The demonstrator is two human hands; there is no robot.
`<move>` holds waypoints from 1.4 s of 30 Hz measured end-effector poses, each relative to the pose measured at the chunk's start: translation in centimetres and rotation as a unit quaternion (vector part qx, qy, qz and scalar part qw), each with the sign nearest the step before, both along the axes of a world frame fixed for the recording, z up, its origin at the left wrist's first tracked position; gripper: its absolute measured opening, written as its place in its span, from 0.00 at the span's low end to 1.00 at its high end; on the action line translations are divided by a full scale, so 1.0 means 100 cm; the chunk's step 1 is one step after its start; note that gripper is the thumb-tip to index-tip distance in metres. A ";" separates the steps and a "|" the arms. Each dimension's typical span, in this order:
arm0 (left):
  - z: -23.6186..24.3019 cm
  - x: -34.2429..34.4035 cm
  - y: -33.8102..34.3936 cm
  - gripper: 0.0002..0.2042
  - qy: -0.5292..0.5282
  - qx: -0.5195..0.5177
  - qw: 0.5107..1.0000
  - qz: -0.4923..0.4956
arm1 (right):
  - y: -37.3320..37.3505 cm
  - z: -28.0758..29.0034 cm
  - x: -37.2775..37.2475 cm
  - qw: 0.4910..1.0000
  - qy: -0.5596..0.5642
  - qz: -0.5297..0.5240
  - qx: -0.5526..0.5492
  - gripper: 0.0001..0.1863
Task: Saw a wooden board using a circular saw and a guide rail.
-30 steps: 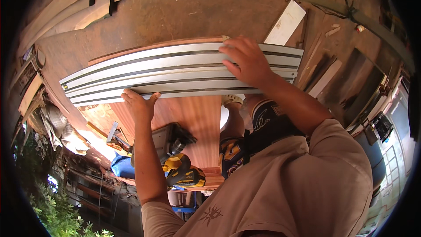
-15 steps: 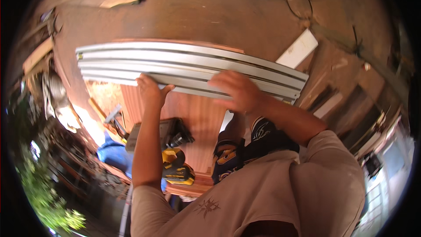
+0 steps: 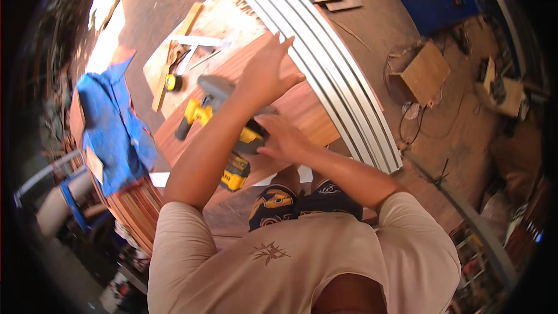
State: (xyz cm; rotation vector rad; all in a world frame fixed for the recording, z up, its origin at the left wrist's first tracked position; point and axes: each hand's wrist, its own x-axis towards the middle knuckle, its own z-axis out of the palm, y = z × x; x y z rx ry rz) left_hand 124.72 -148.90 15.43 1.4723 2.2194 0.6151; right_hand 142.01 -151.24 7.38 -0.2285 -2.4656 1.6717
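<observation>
Along the right side of the panel (image 3: 313, 110) runs the rail (image 3: 343, 90). On the panel, left of the rail, sits the saw (image 3: 200, 113) — the right hand (image 3: 283, 139) at its right, the left hand (image 3: 268, 72) between saw and rail. Farther left lie the square (image 3: 203, 41) and, nearer, the tape (image 3: 172, 82), perhaps on another board. Left of these is the cloth (image 3: 110, 134) — stacked planks (image 3: 136, 206) just nearer. Right of the rail: the box (image 3: 424, 72), the chest (image 3: 418, 0) beyond it.

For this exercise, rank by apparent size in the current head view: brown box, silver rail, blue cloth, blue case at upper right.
1. Silver rail
2. Blue cloth and blue case: too alike to rank apart
3. Brown box
</observation>
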 end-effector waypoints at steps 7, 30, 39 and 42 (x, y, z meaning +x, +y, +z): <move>0.041 -0.038 -0.254 0.32 0.027 0.221 0.918 0.328 | -0.058 0.008 -0.078 0.987 -0.106 0.121 -0.006 0.36; -0.209 0.069 -0.401 0.47 -0.212 -0.394 0.815 0.368 | -0.001 0.118 0.055 0.930 -0.271 -0.147 -0.200 0.11; -0.210 0.063 -0.127 0.37 -0.020 -0.154 0.964 0.217 | 0.073 0.110 0.176 0.924 -0.259 -0.246 -0.135 0.12; -0.202 0.058 -0.047 0.43 0.001 -0.196 0.971 0.140 | 0.094 0.096 0.197 0.933 -0.224 -0.236 -0.153 0.12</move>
